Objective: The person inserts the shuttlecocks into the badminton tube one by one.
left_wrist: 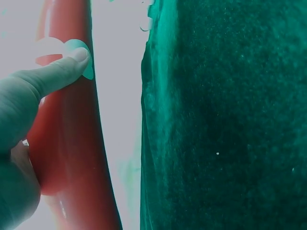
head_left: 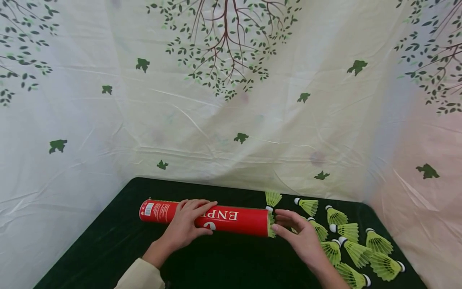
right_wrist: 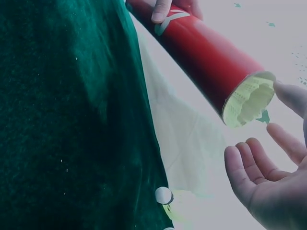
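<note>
Curled round the red tube [head_left: 245, 214], the left hand [head_left: 182, 224] holds it sideways over the table [head_left: 108, 241], seemingly to steady its mouth, where a green skirt [head_left: 271, 225] shows, toward the right hand's [head_left: 301, 235] spread fingers; rightward, loose shuttlecocks [head_left: 357, 253] lie, presumably within easy reach.

looks like a curtained-off booth, judging by pale sheeting [head_left: 202, 138] printed with trees [head_left: 225, 28] and leaves [head_left: 142, 65] around a dark green worktop [head_left: 223, 261].
</note>
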Tool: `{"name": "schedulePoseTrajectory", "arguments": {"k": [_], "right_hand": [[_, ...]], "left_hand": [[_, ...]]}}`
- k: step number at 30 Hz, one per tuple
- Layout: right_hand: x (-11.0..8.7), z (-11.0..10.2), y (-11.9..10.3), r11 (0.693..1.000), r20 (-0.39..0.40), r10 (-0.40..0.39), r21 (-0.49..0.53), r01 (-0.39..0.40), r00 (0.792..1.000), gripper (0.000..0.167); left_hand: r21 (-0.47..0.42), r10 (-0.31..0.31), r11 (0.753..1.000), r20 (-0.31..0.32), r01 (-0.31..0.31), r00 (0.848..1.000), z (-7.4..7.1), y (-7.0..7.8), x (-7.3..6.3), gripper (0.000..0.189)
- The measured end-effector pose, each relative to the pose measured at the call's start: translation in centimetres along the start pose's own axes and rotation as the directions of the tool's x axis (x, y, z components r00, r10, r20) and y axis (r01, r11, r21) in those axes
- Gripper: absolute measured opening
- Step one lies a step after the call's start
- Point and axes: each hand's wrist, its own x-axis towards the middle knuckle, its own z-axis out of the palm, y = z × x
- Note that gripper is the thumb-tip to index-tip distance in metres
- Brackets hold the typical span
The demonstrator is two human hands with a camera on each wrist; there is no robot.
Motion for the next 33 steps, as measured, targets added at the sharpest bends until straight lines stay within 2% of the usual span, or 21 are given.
{"name": "schedulePoseTrajectory", "arguments": {"k": [3, 14, 25, 33], "right_hand": [[0.0, -0.1, 0.1, 1.000, 0.005, 0.014, 0.005, -0.014, 1.000, 0.046], [-0.3, 0.1, 0.3, 0.991, 0.043, 0.039, 0.130, -0.044, 0.998, 0.049], [-1.1, 1.4, 0.0, 0.964, 0.066, 0.034, 0.260, -0.051, 0.997, 0.057], [-1.5, 2.3, -0.1, 0.965, 0.085, 0.018, 0.258, -0.039, 0.996, 0.065]], "left_hand": [[-0.002, -0.005, 1.000, -0.006, 0.005, 1.000, 0.0, -0.1, -0.1, 0.085], [-0.024, -0.014, 1.000, -0.028, 0.013, 1.000, -0.1, 0.0, -0.3, 0.086], [-0.034, -0.037, 0.999, -0.071, 0.035, 0.997, 0.1, 0.0, -0.2, 0.087], [-0.018, -0.054, 0.998, -0.087, 0.052, 0.995, 0.2, 0.1, -0.1, 0.086]]}}
